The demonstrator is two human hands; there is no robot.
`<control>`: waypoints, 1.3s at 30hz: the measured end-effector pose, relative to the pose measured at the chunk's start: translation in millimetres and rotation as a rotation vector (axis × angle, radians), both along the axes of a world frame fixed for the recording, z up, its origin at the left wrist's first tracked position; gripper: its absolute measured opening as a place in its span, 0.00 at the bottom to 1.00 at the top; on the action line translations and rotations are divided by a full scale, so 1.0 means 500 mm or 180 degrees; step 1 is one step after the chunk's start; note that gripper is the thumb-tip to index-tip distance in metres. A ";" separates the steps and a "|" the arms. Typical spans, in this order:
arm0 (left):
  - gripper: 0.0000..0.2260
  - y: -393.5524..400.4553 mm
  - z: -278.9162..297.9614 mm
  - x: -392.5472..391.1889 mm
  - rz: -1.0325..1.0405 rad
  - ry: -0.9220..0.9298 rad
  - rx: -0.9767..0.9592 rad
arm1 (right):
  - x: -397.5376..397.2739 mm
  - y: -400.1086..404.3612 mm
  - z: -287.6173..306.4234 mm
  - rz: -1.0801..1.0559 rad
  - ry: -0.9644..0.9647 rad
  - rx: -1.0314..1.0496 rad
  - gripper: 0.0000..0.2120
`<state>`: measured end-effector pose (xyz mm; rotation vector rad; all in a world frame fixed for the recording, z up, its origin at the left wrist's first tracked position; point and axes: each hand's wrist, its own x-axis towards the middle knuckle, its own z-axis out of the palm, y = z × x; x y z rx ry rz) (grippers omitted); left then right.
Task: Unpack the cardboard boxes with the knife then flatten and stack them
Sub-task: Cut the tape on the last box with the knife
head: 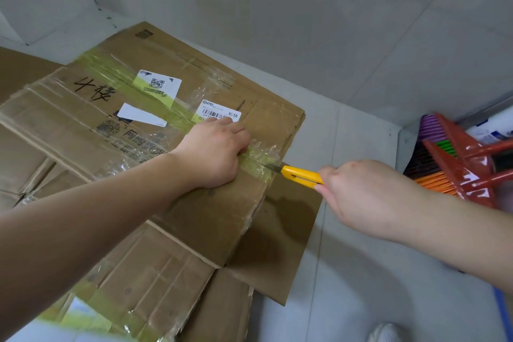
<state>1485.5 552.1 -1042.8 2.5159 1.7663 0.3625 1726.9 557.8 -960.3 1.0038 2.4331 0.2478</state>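
A large brown cardboard box (pixel 83 125) lies flat on the floor, with yellowish tape, clear tape and white shipping labels on its top. My left hand (pixel 213 151) rests on it near the right edge, fingers curled down against the tape seam. My right hand (pixel 363 197) grips the handle of a yellow utility knife (pixel 301 176). The knife's blade tip touches the crinkled tape at the box's right edge, just right of my left hand. More flattened cardboard (pixel 172 280) lies underneath, toward the front.
Pale tiled floor (pixel 361 272) extends to the right and front of the cardboard. Grey tiled walls meet behind the box. Red-handled brooms with coloured bristles (pixel 458 166) lean at the right edge. A white shoe tip (pixel 384 333) shows at the bottom.
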 end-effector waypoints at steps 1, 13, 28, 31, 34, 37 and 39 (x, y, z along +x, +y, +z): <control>0.12 0.000 0.001 0.001 0.0004 0.0004 -0.0001 | 0.004 -0.001 0.002 -0.0011 -0.0013 -0.0004 0.12; 0.10 0.007 0.018 0.004 0.0147 -0.0109 0.0139 | 0.055 0.007 0.038 -0.0394 0.0231 0.0126 0.16; 0.09 0.041 0.140 0.027 -0.1186 -0.0668 0.0004 | -0.041 0.058 0.041 0.0301 0.0948 0.0095 0.08; 0.08 0.036 0.131 0.014 -0.1096 -0.0514 0.0099 | -0.041 0.064 0.029 0.0315 0.0764 -0.0221 0.24; 0.07 0.031 0.129 -0.003 -0.1070 -0.0406 0.0114 | -0.045 0.066 0.036 0.0094 0.0507 -0.0743 0.35; 0.07 0.031 0.133 -0.018 -0.1074 -0.0373 0.0190 | -0.060 0.066 0.060 -0.0056 0.0282 -0.1176 0.36; 0.07 0.039 0.142 -0.029 -0.0952 -0.0369 0.0213 | -0.080 0.072 0.078 -0.0097 0.0310 -0.1109 0.32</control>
